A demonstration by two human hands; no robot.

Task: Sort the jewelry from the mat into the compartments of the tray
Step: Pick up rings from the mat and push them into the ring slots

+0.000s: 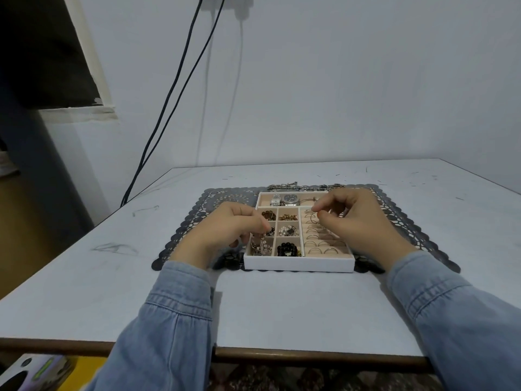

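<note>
Your right hand (358, 218) pinches a thin hoop (313, 218) over the far end of the tray's (298, 263) ring slots, while your left hand (234, 227) pinches a dangling piece (263, 244) above the near-left compartment. Lower each straight down — seat the hoop upright in an empty slot, then let go gently. More chains (298, 187) wait on the mat (197, 221) behind the tray.

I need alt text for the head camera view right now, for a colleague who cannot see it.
Two hands in denim sleeves work over a white jewelry tray on a dark lacy mat: the left hand pinches a dangling piece over the tray's near-left compartment, the right hand holds a thin ring above the ring slots. A watch lies in the far compartment.
</note>
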